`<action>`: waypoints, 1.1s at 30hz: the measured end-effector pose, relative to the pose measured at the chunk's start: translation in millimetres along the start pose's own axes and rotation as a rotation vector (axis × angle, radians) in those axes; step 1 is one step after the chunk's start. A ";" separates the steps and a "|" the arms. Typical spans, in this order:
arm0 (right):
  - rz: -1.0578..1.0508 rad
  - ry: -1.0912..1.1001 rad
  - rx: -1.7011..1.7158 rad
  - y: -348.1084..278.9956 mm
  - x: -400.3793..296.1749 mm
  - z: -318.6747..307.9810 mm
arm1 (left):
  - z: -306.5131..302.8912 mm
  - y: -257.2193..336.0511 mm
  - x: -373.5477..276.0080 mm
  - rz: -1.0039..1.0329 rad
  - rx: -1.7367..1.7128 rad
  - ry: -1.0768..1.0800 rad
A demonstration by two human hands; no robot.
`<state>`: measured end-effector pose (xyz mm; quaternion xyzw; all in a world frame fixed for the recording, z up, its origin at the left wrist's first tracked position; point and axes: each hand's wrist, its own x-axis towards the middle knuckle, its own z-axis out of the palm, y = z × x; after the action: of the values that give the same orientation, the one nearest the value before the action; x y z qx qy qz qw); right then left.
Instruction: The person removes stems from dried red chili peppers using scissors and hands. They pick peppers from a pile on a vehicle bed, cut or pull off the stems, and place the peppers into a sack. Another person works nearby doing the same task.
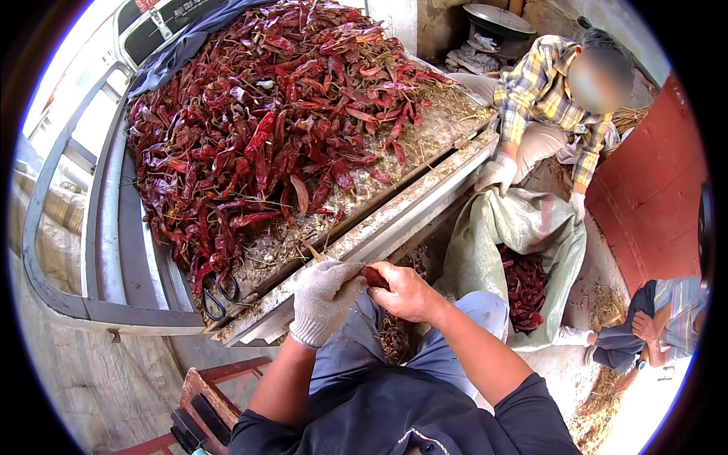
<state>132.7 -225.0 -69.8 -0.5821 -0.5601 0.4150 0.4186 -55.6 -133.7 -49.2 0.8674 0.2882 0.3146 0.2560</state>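
Observation:
My left hand (325, 298), in a whitish knitted glove, meets my right hand (406, 291) just in front of the truck bed's edge. My bare right hand grips a dark red dried chili pepper (375, 277) between thumb and fingers. The gloved fingertips pinch the pepper's left end, and they partly hide it. Beyond my hands, a large heap of dried red chili peppers (273, 125) covers much of the truck bed (438, 122). Bits of stem and chaff lie along the bed's near edge.
To the right, a person in a plaid shirt (537, 74) and gloves holds a pale woven sack (475, 244) with red peppers inside. Another seated person (654, 324) is at far right, near a red metal panel (642, 187). A metal side rail (57, 301) bounds the bed's left.

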 end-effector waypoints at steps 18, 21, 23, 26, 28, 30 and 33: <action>-0.419 0.048 -0.373 -9.9 -19.8 -19.8 | 27.2 13.8 -26.0 -0.862 -1.408 0.053; -0.268 0.086 0.040 -4.7 -35.1 -27.7 | 30.0 -6.0 -29.8 -0.790 -0.953 -0.080; -0.007 0.089 0.353 19.1 -48.4 -37.9 | 14.4 26.0 -7.0 -0.354 -0.112 -0.343; 0.186 0.181 0.617 54.4 -68.3 -42.2 | 4.7 17.8 14.7 -0.183 0.041 -0.219; 0.275 0.227 0.689 67.0 -81.4 -44.5 | -9.0 8.2 38.5 -0.078 0.184 -0.038; 0.324 0.253 0.752 80.6 -92.9 -45.2 | -15.1 -23.9 59.8 -0.012 0.334 0.017; 0.349 0.293 0.868 96.9 -102.4 -42.4 | -12.2 -34.6 87.7 -0.081 0.514 -0.044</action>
<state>199.7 -330.5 -147.7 -0.4913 -0.1646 0.5878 0.6214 -20.0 -48.2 -27.7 0.8983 0.3876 0.2019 0.0459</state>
